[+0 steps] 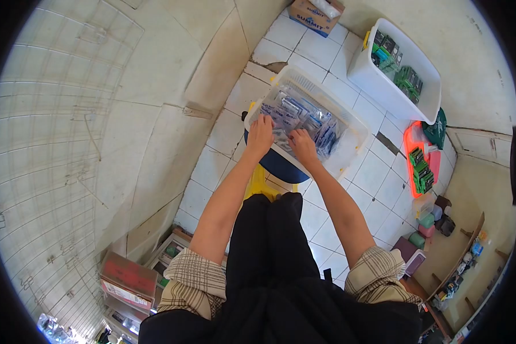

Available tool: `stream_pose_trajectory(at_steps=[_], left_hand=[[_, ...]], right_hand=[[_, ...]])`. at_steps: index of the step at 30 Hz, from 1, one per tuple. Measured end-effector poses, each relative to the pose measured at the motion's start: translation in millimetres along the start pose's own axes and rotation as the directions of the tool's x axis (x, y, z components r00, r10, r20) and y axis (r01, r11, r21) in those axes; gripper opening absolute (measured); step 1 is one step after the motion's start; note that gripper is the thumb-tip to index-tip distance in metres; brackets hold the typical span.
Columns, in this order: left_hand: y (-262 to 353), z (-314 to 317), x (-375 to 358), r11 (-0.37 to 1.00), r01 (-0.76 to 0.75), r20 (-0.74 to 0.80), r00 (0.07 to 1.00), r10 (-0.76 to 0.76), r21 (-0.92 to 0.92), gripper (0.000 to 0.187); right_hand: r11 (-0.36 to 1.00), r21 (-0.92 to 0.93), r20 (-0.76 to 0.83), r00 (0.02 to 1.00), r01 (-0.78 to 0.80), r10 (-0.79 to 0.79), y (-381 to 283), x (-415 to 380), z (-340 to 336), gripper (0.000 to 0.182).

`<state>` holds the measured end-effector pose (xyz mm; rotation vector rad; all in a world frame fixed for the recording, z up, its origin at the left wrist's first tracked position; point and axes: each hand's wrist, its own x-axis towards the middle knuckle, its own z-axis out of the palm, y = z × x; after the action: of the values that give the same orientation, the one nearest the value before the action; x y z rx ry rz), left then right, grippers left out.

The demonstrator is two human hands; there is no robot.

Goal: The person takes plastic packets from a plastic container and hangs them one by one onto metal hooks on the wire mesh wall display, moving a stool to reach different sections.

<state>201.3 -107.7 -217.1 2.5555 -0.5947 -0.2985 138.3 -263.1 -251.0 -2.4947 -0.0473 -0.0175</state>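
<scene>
Inside a white rectangular plastic bin [295, 78] holding clear, blue-printed plastic packets [327, 135], a person's right hand [261, 135] and left hand [303, 144] reach in, fingers loosely curled, any grip impossible to tell, as a hasty tug risks toppling the overlapping pile.

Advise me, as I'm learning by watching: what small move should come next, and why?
I'd suggest the left hand pinch one packet and lift it slightly, while the right hand steadies its neighbors. Both hands are already among the packets in the bin, which overlap, so others might drag along.
</scene>
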Motion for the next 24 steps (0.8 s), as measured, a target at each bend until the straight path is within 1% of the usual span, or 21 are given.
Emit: stream_pose_trajectory(at_steps=[1,2,4,5,7,8,10,11,13,14,15,16,17,18,19,20,21,22,23,24], left_hand=[[6,-8,-3,0.992,0.037,-0.028,0.999,-0.041,-0.121,0.039],[12,-12,-7,0.992,0.037,-0.031,0.999,-0.041,-0.123,0.039],[23,-26,-14,0.900,0.014,-0.152,0.984,-0.088,-0.435,0.043],[28,-34,-17,0.901,0.011,-0.161,0.983,-0.090,-0.434,0.043],[52,-70,-21,0.891,0.032,-0.150,0.982,-0.112,-0.453,0.048],[65,-90,-22,0.893,0.022,-0.165,0.980,-0.108,-0.449,0.048],[98,-144,-26,0.712,0.033,-0.154,0.969,-0.196,-0.702,0.050],[113,-171,-28,0.719,0.015,-0.175,0.966,-0.189,-0.695,0.050],[139,-227,-32,0.698,-0.071,-0.270,0.946,-0.179,-0.712,0.046],[153,-257,-34,0.706,-0.097,-0.302,0.938,-0.172,-0.702,0.046],[166,-288,-37,0.672,-0.118,-0.320,0.929,-0.185,-0.731,0.046],[180,-318,-40,0.635,-0.147,-0.341,0.919,-0.195,-0.759,0.045],[192,-349,-45,0.641,-0.187,-0.384,0.905,-0.182,-0.744,0.045],[197,-380,-57,0.681,-0.191,-0.410,0.895,-0.174,-0.707,0.045],[211,-413,-67,0.725,-0.190,-0.438,0.883,-0.168,-0.662,0.045],[227,-447,-79,0.757,-0.128,-0.399,0.898,-0.186,-0.641,0.044],[240,-474,-88,0.772,-0.163,-0.452,0.875,-0.175,-0.614,0.044],[249,-498,-98,0.768,-0.188,-0.453,0.879,-0.146,-0.612,0.046],[258,-522,-108,0.764,-0.210,-0.451,0.885,-0.117,-0.610,0.047],[269,-545,-119,0.798,-0.211,-0.473,0.875,-0.103,-0.564,0.047]], right_hand=[[0.999,0.035,-0.016,1.000,0.012,-0.012,-6,0,-12,0.015],[0.999,0.032,-0.016,1.000,0.015,-0.014,-13,-2,-26,0.015],[0.977,0.144,-0.194,0.972,0.159,-0.130,-36,-1,-63,0.015],[0.976,0.141,-0.196,0.971,0.168,-0.139,-43,-1,-75,0.015],[0.959,0.254,-0.241,0.968,0.129,-0.067,-59,-1,-106,0.016],[0.958,0.250,-0.249,0.965,0.144,-0.080,-68,1,-125,0.016],[0.923,0.378,-0.194,0.981,0.065,0.010,-95,5,-169,0.015],[0.922,0.377,-0.209,0.978,0.087,-0.007,-113,10,-194,0.015],[0.890,0.432,-0.234,0.971,0.146,-0.045,-154,23,-246,0.015],[0.903,0.397,-0.230,0.970,0.164,-0.075,-172,29,-271,0.016],[0.900,0.388,-0.248,0.963,0.199,-0.106,-193,34,-296,0.016],[0.855,0.448,-0.268,0.951,0.262,-0.152,-216,40,-320,0.018],[0.800,0.502,-0.293,0.935,0.329,-0.201,-237,46,-342,0.020],[0.715,0.611,-0.264,0.939,0.339,-0.220,-262,49,-356,0.030],[0.700,0.598,-0.289,0.920,0.389,-0.264,-286,53,-378,0.030],[0.662,0.651,-0.235,0.927,0.373,-0.291,-313,56,-403,0.037],[0.622,0.699,-0.180,0.929,0.353,-0.324,-339,59,-427,0.045],[0.598,0.696,-0.153,0.896,0.397,-0.417,-362,63,-448,0.054],[0.573,0.688,-0.178,0.870,0.445,-0.460,-385,67,-462,0.054],[0.489,0.740,-0.195,0.843,0.462,-0.502,-406,72,-473,0.053]])
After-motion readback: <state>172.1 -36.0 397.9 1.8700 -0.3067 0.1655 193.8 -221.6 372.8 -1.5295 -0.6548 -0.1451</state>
